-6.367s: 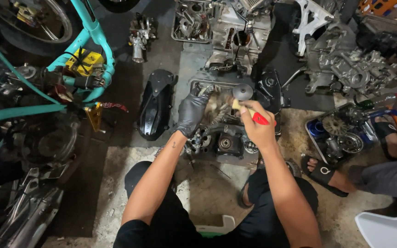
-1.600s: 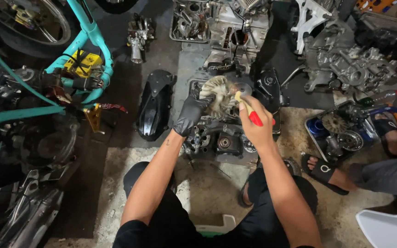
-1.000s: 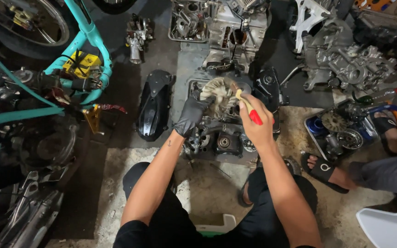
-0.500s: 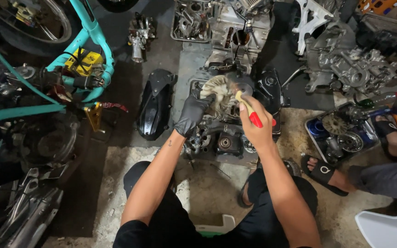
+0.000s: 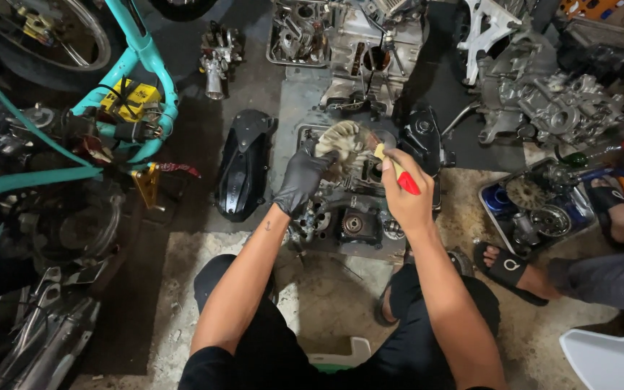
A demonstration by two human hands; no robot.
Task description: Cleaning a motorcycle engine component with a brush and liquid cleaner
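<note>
Here, you are crouching over the engine block (image 5: 348,217), which is hemmed in by parts on every side; the only open floor is lying nearer you than the block, between your knees. Your gloved left hand (image 5: 302,178) is closing around one round finned fan wheel (image 5: 342,143), holding it just above the block. Your bare right hand (image 5: 406,189) is gripping one red-handled brush (image 5: 397,171), its long axis running from your fist up and left, bristles touching the wheel. One black cover (image 5: 243,165) is lying left of the block.
</note>
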